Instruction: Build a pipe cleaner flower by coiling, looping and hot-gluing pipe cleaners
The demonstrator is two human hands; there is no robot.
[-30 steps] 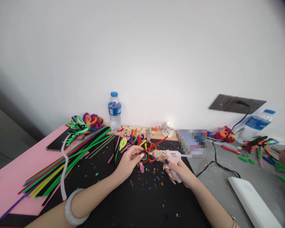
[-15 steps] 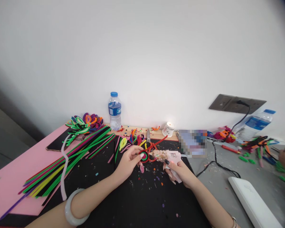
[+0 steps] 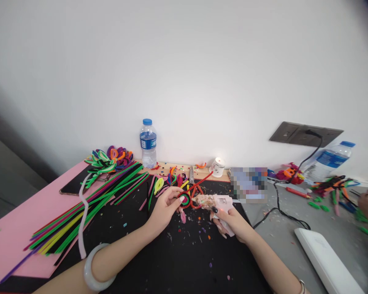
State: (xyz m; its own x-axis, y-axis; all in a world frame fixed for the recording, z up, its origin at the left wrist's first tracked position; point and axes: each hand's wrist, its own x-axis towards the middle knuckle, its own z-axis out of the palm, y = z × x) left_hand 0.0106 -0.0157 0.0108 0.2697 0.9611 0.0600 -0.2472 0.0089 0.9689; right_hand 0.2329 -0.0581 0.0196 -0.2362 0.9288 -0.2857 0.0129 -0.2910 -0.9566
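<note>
Straight stems [image 3: 119,183] lie uncoiled at left. The left hand [image 3: 167,204] has its grip pinched on the coil [image 3: 185,199], held over the black mat [image 3: 171,261]. The coil looks wound and ringed in red; its red tail [image 3: 202,181] seems loose, slanting up and right toward the wall. Whether glue is on it, I cannot tell. The glue gun [image 3: 222,201] lies lengthwise left-right, nozzle leftward just beside the coil, the right hand's [image 3: 234,223] grip wrapped around its handle.
</note>
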